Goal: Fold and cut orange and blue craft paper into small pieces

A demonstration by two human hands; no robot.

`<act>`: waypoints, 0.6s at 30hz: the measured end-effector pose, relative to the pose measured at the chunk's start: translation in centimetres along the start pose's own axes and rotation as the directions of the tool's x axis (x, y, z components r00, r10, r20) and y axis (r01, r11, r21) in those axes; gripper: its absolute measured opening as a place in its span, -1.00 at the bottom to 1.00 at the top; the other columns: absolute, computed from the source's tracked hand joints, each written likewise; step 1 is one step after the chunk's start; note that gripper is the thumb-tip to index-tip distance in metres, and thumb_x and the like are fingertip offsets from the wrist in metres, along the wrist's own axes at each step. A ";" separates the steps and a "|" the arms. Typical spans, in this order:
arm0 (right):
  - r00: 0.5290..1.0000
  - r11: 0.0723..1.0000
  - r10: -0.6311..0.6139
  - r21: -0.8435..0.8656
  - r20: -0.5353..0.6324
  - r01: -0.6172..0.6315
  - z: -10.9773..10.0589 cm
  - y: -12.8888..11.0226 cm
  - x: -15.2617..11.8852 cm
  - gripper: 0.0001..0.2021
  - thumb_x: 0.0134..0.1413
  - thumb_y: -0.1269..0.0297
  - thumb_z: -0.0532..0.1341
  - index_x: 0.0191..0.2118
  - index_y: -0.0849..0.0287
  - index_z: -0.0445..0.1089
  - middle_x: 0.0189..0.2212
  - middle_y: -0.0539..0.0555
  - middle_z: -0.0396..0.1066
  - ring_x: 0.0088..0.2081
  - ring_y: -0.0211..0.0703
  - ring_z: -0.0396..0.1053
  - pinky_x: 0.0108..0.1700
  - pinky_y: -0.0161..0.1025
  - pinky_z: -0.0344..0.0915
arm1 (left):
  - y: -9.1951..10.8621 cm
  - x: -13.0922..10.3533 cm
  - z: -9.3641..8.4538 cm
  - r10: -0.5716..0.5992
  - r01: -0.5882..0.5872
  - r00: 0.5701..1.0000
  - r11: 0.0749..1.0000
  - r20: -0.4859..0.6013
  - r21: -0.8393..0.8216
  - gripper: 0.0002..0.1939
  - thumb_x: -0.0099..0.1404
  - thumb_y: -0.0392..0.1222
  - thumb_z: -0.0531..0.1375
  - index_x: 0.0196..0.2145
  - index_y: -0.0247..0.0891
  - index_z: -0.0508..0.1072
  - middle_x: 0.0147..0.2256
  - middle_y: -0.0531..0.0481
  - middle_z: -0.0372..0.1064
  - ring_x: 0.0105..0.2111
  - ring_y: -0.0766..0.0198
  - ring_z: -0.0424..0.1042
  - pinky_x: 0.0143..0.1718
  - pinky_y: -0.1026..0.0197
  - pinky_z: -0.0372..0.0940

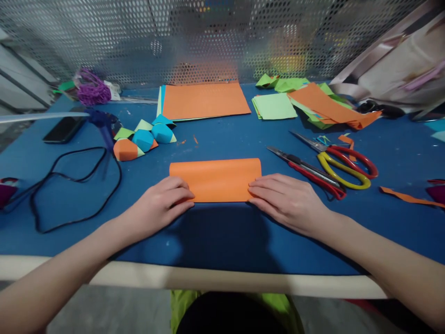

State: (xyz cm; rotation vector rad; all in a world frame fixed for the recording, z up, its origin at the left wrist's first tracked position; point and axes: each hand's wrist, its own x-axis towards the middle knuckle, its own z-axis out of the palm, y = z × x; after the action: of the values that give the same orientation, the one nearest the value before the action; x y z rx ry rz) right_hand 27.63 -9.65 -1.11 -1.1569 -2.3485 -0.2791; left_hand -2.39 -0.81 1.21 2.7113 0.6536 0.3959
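Note:
An orange sheet of paper (pixel 219 178), bent over on itself with a rounded far edge, lies on the blue table (pixel 222 236) in front of me. My left hand (pixel 167 199) holds its left end, with the fingertips at the near left corner. On the opposite end, my right hand (pixel 285 199) grips the near right corner. The undersides of both hands are hidden. Just beyond my right hand lie a utility knife (pixel 309 171) with a red and black handle and scissors (pixel 333 155) with red and yellow handles.
Behind the sheet lies a stack of coloured paper (pixel 205 101). Green paper squares (pixel 274 106) and orange scraps (pixel 323 104) are at the back right. Folded paper pieces (pixel 142 139), a glue gun (pixel 102 125), a black cable (pixel 74 181) and a phone (pixel 64 127) occupy the left.

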 end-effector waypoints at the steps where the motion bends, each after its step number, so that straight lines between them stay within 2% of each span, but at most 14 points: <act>1: 1.000 1.000 0.004 0.013 0.014 -0.004 0.0 0.1 0.0 -0.82 0.30 0.32 0.16 -0.21 0.24 0.50 -0.24 0.17 0.59 -0.21 -0.05 0.53 -0.21 -0.15 0.48 | -0.1 0.0 -0.1 -0.008 0.008 1.000 1.000 0.012 -0.019 -0.78 0.46 -0.17 0.07 -0.20 -0.26 0.50 -0.24 -0.06 0.43 -0.20 0.24 0.43 -0.15 0.23 0.35; 4: 0.999 0.999 0.011 0.044 0.039 -0.013 0.0 0.2 -0.3 -0.80 0.32 0.27 0.14 -0.21 0.23 0.50 -0.22 0.19 0.57 -0.19 -0.04 0.50 -0.20 -0.13 0.46 | -0.4 0.0 -0.2 -0.026 0.028 0.999 0.999 0.034 -0.040 -0.80 0.43 -0.15 0.11 -0.18 -0.27 0.51 -0.23 -0.06 0.40 -0.19 0.23 0.41 -0.15 0.21 0.34; 10: 0.999 0.996 -0.006 0.085 0.035 0.003 0.2 0.3 -0.5 -0.85 0.30 0.34 0.17 -0.19 0.27 0.47 -0.23 0.23 0.54 -0.20 -0.03 0.45 -0.22 -0.12 0.42 | -0.8 -0.6 -0.6 0.001 0.000 0.999 1.000 0.036 -0.011 -0.81 0.42 -0.16 0.13 -0.16 -0.28 0.51 -0.21 -0.09 0.37 -0.16 0.17 0.37 -0.13 0.15 0.32; 18: 1.000 0.990 -0.014 0.137 0.022 0.011 0.2 0.2 -0.5 -0.88 0.29 0.41 0.16 -0.17 0.25 0.45 -0.24 0.21 0.54 -0.24 -0.09 0.43 -0.22 -0.13 0.41 | -0.8 -0.8 -1.2 -0.070 0.068 0.996 0.997 0.060 0.044 -0.78 0.44 -0.18 0.09 -0.13 -0.30 0.49 -0.19 -0.10 0.35 -0.14 0.15 0.35 -0.09 0.11 0.31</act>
State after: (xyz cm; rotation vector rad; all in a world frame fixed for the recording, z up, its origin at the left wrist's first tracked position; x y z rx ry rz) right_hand 27.97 -9.80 -1.57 -1.0853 -2.3552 -0.1072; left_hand -3.83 -0.22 1.86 2.7193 0.7443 0.2840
